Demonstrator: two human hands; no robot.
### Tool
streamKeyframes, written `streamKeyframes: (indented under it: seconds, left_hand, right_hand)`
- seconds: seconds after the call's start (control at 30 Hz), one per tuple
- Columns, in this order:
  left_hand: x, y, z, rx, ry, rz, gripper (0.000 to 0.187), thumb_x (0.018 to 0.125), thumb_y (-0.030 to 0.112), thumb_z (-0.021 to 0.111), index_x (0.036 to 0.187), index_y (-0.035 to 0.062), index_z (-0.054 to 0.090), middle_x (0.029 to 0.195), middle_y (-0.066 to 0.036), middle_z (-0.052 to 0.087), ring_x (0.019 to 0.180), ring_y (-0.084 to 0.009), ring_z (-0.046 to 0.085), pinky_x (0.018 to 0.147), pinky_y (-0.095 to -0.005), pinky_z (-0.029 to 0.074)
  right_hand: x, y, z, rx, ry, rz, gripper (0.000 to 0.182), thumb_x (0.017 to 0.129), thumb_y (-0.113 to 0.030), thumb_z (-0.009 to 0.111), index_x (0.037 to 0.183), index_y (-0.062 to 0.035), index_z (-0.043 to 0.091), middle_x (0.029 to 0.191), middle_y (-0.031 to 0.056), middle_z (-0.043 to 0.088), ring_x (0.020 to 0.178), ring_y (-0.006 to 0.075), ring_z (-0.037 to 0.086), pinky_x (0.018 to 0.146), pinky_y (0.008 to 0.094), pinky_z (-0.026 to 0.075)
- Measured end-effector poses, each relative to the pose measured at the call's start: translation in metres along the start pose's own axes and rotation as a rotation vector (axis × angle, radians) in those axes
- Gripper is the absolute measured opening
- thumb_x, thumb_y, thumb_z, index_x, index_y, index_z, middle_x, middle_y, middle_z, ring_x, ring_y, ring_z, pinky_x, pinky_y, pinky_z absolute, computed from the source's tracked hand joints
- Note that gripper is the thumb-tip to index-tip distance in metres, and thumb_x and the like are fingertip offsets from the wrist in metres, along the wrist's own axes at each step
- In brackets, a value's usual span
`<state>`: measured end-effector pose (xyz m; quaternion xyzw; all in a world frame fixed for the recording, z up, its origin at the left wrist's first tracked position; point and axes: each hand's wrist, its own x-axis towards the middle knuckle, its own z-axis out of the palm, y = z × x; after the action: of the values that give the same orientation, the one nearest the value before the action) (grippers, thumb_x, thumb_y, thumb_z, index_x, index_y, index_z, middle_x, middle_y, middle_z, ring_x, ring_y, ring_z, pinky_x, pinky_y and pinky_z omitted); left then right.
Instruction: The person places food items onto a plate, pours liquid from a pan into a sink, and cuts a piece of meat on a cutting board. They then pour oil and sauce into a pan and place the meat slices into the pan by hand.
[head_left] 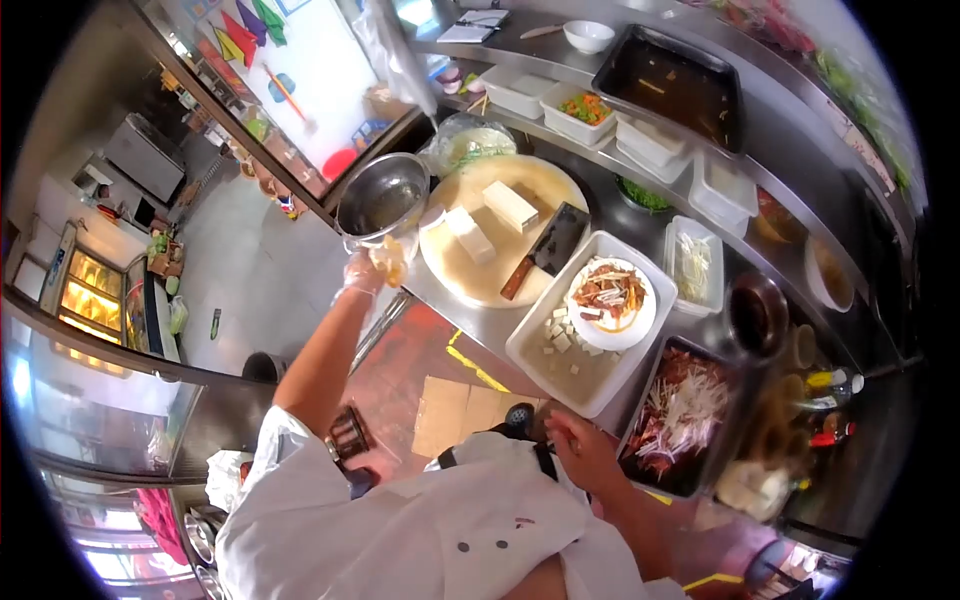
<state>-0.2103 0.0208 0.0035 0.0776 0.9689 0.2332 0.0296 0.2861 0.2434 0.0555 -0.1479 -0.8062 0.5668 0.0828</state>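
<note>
My left hand (368,272), in a clear plastic glove, is closed around something tan and crumpled that I cannot make out. It is beside the rim of a steel bowl (383,200), left of the round chopping board (455,205). Two white blocks, which look like tofu (510,205), lie on that board. A cleaver (560,240) with a wooden handle rests at its right edge. Low in front of my apron, my right hand (578,445) has loosely bent fingers with nothing visible in them. Nearby, a white tub (525,350) holds small white cubes and a plate (610,338) of shredded food.
A black tray (640,450) of dark meat and pale shreds stands right of the tub. Behind are a container of bean sprouts (693,265), a dark pot (755,315) and a steel shelf with lidded boxes (725,185). Bottles (830,390) stand far right.
</note>
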Motion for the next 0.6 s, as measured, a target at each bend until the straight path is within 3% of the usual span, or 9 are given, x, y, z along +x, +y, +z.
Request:
streamKeyframes:
  seconds: [0.07, 0.13, 0.27, 0.33, 0.37, 0.43, 0.47, 0.5, 0.6]
  left_hand:
    - [0.045, -0.010, -0.006, -0.243, 0.029, -0.223, 0.044, 0.088, 0.038, 0.067, 0.112, 0.0021, 0.072, 0.110, -0.019, 0.073, 0.109, -0.0337, 0.069, 0.092, -0.0427, 0.053]
    - [0.086, -0.016, -0.016, -0.153, 0.019, -0.376, 0.038, 0.085, 0.034, 0.069, 0.105, 0.0013, 0.075, 0.100, -0.017, 0.074, 0.096, -0.0303, 0.072, 0.081, -0.0432, 0.055]
    - [0.168, -0.029, -0.001, -0.490, -0.083, -0.466, 0.034, 0.080, 0.025, 0.072, 0.104, 0.0006, 0.075, 0.091, -0.014, 0.073, 0.076, -0.0265, 0.068, 0.062, -0.0425, 0.052]
    - [0.193, -0.006, 0.006, -0.513, -0.073, -0.597, 0.015, 0.085, 0.017, 0.064, 0.074, 0.0088, 0.061, 0.064, -0.006, 0.055, 0.052, -0.0164, 0.050, 0.045, -0.0323, 0.036]
    - [0.269, -0.068, 0.067, -0.456, 0.096, -0.521, 0.020, 0.085, 0.018, 0.065, 0.069, 0.0097, 0.058, 0.062, -0.006, 0.052, 0.051, -0.0172, 0.050, 0.045, -0.0323, 0.034]
    - [0.291, -0.052, 0.075, -0.285, -0.109, -0.512, 0.016, 0.084, 0.024, 0.068, 0.085, 0.0087, 0.069, 0.077, -0.009, 0.063, 0.065, -0.0208, 0.059, 0.056, -0.0355, 0.044]
    - [0.303, -0.051, 0.082, -0.172, -0.184, -0.500, 0.026, 0.082, 0.029, 0.069, 0.094, 0.0079, 0.078, 0.086, -0.011, 0.071, 0.075, -0.0228, 0.066, 0.065, -0.0379, 0.049]
    - [0.324, -0.056, 0.103, -0.399, -0.265, -0.599, 0.018, 0.083, 0.021, 0.073, 0.091, 0.0094, 0.064, 0.082, -0.007, 0.059, 0.059, -0.0175, 0.054, 0.048, -0.0335, 0.043]
    - [0.331, -0.057, 0.132, -0.578, -0.512, -0.482, 0.029, 0.079, 0.028, 0.081, 0.091, 0.0082, 0.064, 0.082, -0.007, 0.059, 0.063, -0.0183, 0.053, 0.053, -0.0341, 0.044]
  right_hand:
    - [-0.018, 0.047, 0.005, 0.024, 0.041, 0.107, 0.031, 0.097, -0.012, 0.061, 0.126, 0.0001, 0.061, 0.113, 0.0172, 0.069, 0.096, 0.0251, 0.070, 0.083, 0.0332, 0.055]
    - [-0.031, 0.062, 0.017, 0.042, 0.077, 0.230, 0.032, 0.098, -0.012, 0.060, 0.128, 0.0002, 0.060, 0.114, 0.0162, 0.069, 0.098, 0.0244, 0.070, 0.084, 0.0324, 0.055]
    - [-0.022, 0.061, 0.030, 0.259, 0.152, 0.401, 0.034, 0.102, -0.015, 0.056, 0.132, 0.0003, 0.056, 0.118, 0.0137, 0.069, 0.105, 0.0212, 0.069, 0.091, 0.0313, 0.054]
    - [-0.004, 0.055, 0.040, 0.309, 0.174, 0.424, 0.034, 0.103, -0.015, 0.054, 0.133, 0.0003, 0.055, 0.119, 0.0129, 0.069, 0.107, 0.0202, 0.069, 0.093, 0.0310, 0.053]
    - [0.008, 0.048, 0.042, 0.259, 0.187, 0.474, 0.034, 0.103, -0.014, 0.055, 0.134, 0.0005, 0.054, 0.119, 0.0138, 0.069, 0.107, 0.0192, 0.069, 0.095, 0.0303, 0.052]
    - [0.034, 0.044, 0.057, 0.249, 0.258, 0.541, 0.034, 0.103, -0.012, 0.056, 0.135, 0.0006, 0.053, 0.121, 0.0146, 0.067, 0.107, 0.0187, 0.067, 0.097, 0.0305, 0.051]
    - [0.051, 0.036, 0.068, 0.252, 0.267, 0.557, 0.034, 0.103, -0.012, 0.056, 0.135, 0.0006, 0.053, 0.121, 0.0146, 0.067, 0.107, 0.0187, 0.067, 0.097, 0.0305, 0.051]
    - [0.066, 0.023, 0.076, 0.379, 0.344, 0.594, 0.034, 0.104, -0.012, 0.054, 0.135, 0.0003, 0.052, 0.121, 0.0123, 0.065, 0.108, 0.0169, 0.065, 0.096, 0.0288, 0.051]
    - [0.111, -0.012, 0.091, 0.511, 0.420, 0.647, 0.034, 0.106, -0.013, 0.051, 0.137, -0.0011, 0.049, 0.124, 0.0105, 0.063, 0.112, 0.0163, 0.062, 0.096, 0.0278, 0.049]
